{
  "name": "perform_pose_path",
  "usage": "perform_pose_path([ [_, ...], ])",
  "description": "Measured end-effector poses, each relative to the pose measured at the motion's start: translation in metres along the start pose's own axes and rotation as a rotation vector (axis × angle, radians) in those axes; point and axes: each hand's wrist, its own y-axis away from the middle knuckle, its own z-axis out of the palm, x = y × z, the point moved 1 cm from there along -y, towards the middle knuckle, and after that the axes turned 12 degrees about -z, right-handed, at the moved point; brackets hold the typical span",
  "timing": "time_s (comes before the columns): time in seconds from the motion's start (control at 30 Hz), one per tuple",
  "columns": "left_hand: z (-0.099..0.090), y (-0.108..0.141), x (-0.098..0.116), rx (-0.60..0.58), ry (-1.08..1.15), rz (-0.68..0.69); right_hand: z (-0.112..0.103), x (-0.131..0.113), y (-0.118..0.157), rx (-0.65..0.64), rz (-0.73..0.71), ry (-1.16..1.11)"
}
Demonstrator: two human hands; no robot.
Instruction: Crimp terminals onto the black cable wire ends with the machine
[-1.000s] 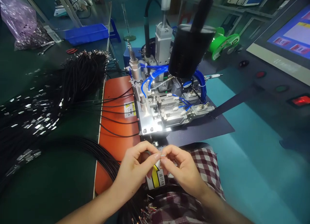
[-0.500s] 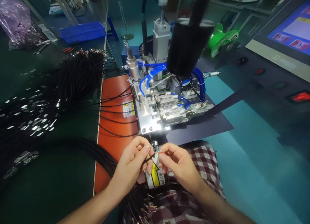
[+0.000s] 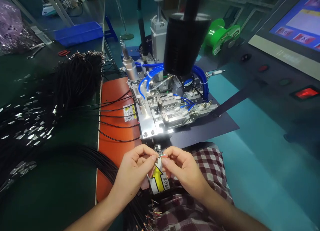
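Just in front of the machine (image 3: 146,119), my left hand (image 3: 135,169) pinches the end of a black cable between thumb and forefinger; the fingers hide most of its jacket. Thin coloured wires (image 3: 162,155) stick out of that end toward the right. My right hand (image 3: 183,166) has its thumb and forefinger closed on these wires, the tips of both hands almost meeting. Beneath the fingers is a white label with a yellow arrow (image 3: 158,180). A bundle of black cables (image 3: 106,164) runs under my left forearm to my lap, where several stripped ends show.
Several single cables (image 3: 120,126) cross the orange plate (image 3: 106,91) into the machine's left side. A large cable heap (image 3: 77,74) lies on the dark table at left. A black nozzle (image 3: 186,44) hangs above the machine. A screen (image 3: 297,24) and green spool (image 3: 221,36) stand at right.
The left fingers have turned and closed further over the cable, so its black jacket no longer shows. Both hands stay together at the wires. The view has shifted slightly.
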Motion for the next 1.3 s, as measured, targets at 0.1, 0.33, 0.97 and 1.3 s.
perform_pose_path([
  [0.1,0.0,0.0,-0.001,-0.027,-0.006,-0.008,0.003,0.001,0.0,0.024,0.023,-0.024],
  [0.33,-0.003,-0.001,-0.003,-0.109,0.019,-0.039,-0.007,-0.002,-0.003,-0.036,0.048,0.147],
  [0.97,-0.003,0.001,-0.001,-0.185,0.047,-0.018,-0.022,-0.005,-0.015,-0.161,0.133,-0.103],
  [1.3,-0.008,0.0,0.006,-0.35,0.142,0.018,-0.03,-0.001,-0.025,-0.357,0.329,-0.29],
])
